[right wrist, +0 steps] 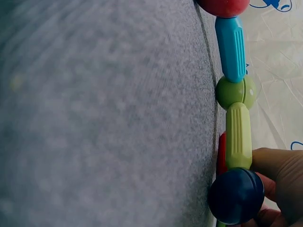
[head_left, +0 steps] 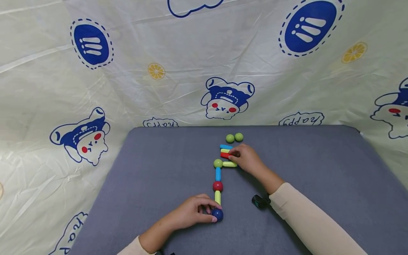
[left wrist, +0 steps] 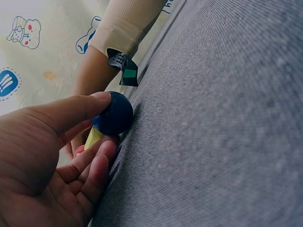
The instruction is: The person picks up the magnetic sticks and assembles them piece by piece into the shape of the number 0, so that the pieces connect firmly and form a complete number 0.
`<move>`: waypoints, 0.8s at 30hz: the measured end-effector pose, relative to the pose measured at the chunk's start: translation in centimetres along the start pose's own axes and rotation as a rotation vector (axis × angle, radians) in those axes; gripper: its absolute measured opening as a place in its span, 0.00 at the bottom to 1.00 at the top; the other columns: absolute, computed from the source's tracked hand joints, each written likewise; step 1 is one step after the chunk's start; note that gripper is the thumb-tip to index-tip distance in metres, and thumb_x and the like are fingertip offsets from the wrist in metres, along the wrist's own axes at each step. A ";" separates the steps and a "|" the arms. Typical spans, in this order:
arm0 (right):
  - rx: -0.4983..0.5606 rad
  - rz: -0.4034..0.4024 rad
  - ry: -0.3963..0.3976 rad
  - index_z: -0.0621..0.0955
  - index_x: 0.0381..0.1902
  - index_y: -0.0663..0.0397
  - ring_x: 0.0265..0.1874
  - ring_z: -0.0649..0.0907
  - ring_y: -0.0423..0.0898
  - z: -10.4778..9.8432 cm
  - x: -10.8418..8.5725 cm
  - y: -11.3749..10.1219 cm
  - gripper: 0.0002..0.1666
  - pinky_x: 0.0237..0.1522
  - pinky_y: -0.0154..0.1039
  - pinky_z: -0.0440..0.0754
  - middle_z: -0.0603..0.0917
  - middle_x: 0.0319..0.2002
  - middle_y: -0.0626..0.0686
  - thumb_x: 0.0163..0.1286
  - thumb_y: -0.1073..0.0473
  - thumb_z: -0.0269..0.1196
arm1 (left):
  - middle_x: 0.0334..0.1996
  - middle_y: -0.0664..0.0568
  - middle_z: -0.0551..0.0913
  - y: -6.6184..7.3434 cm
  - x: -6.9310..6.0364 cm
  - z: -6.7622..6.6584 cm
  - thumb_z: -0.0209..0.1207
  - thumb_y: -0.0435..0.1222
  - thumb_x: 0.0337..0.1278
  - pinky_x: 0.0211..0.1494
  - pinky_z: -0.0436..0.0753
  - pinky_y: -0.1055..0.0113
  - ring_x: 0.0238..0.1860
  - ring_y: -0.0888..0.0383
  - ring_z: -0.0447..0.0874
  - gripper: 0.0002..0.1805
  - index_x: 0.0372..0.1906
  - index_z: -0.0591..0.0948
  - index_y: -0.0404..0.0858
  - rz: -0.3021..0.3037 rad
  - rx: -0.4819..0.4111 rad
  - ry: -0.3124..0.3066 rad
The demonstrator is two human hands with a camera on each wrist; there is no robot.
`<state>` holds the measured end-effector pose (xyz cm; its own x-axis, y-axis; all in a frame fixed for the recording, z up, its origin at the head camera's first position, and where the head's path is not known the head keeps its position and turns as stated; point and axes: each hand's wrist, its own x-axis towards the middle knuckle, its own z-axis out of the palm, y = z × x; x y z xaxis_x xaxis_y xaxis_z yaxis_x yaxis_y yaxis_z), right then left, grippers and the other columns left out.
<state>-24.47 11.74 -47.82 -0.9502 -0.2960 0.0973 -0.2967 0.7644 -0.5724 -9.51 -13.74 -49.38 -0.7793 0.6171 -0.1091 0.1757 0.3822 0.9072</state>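
My left hand (head_left: 194, 211) pinches a dark blue ball (head_left: 217, 214) between thumb and fingers; the left wrist view shows the thumb on the ball (left wrist: 112, 113). From it a chain runs away: yellow-green stick (head_left: 217, 197), red ball (head_left: 217, 186), blue stick (head_left: 218, 174), green ball (head_left: 218, 163). There it turns right along another yellow-green stick (head_left: 230, 164); in the right wrist view this stick (right wrist: 238, 137) ends at a second dark blue ball (right wrist: 236, 196), hidden in the head view. My right hand (head_left: 248, 159) pinches the right end of a loose red stick (head_left: 225, 155).
Beyond the red stick lie a yellow-green stick (head_left: 225, 151) and a blue stick (head_left: 226, 146). Two green balls (head_left: 230, 138) (head_left: 239, 137) sit near the back edge of the grey table (head_left: 153, 159). A printed sheet hangs behind.
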 end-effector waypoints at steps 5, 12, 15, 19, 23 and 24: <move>-0.016 0.004 0.008 0.88 0.44 0.60 0.38 0.80 0.51 0.3 0.2 0.0 0.12 0.43 0.47 0.78 0.84 0.39 0.58 0.67 0.59 0.69 | 0.39 0.57 0.81 0.0 0.0 -0.1 0.70 0.42 0.59 0.39 0.77 0.75 0.38 0.67 0.78 0.15 0.52 0.87 0.54 -0.005 -0.002 -0.005; -0.032 0.032 0.000 0.88 0.43 0.61 0.39 0.80 0.51 0.5 0.4 0.1 0.12 0.43 0.48 0.78 0.84 0.39 0.59 0.67 0.58 0.69 | 0.38 0.56 0.81 0.0 0.0 0.0 0.71 0.42 0.58 0.38 0.78 0.75 0.37 0.68 0.78 0.15 0.51 0.88 0.53 0.001 -0.004 0.002; -0.018 0.047 0.002 0.88 0.44 0.61 0.40 0.81 0.52 0.4 0.4 0.1 0.12 0.44 0.49 0.79 0.84 0.40 0.60 0.67 0.59 0.69 | 0.38 0.56 0.82 -0.1 0.0 0.0 0.71 0.42 0.58 0.38 0.78 0.75 0.37 0.68 0.78 0.15 0.51 0.88 0.54 -0.001 -0.001 0.005; 0.012 0.065 0.021 0.88 0.45 0.60 0.44 0.82 0.54 0.2 0.2 0.0 0.12 0.49 0.52 0.81 0.84 0.45 0.61 0.68 0.58 0.69 | 0.38 0.56 0.82 -0.1 0.1 0.0 0.71 0.42 0.59 0.38 0.77 0.76 0.38 0.67 0.78 0.15 0.51 0.88 0.54 -0.005 0.005 0.009; 0.063 0.074 0.028 0.88 0.47 0.58 0.47 0.82 0.55 -0.5 -0.6 -0.2 0.13 0.52 0.53 0.81 0.85 0.49 0.61 0.69 0.57 0.69 | 0.37 0.56 0.82 0.0 0.1 0.0 0.70 0.44 0.59 0.38 0.78 0.75 0.37 0.67 0.78 0.14 0.51 0.88 0.54 -0.013 0.017 0.018; 0.078 0.077 0.027 0.87 0.48 0.57 0.48 0.82 0.56 -0.7 -0.9 -0.3 0.13 0.52 0.53 0.81 0.85 0.49 0.60 0.69 0.56 0.69 | 0.37 0.56 0.82 0.0 0.1 0.0 0.70 0.44 0.59 0.38 0.78 0.75 0.36 0.68 0.77 0.14 0.51 0.88 0.54 -0.017 0.018 0.021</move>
<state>-23.65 12.23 -47.16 -0.9725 -0.2217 0.0718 -0.2153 0.7373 -0.6404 -9.58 -13.68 -49.44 -0.7946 0.5960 -0.1162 0.1726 0.4052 0.8978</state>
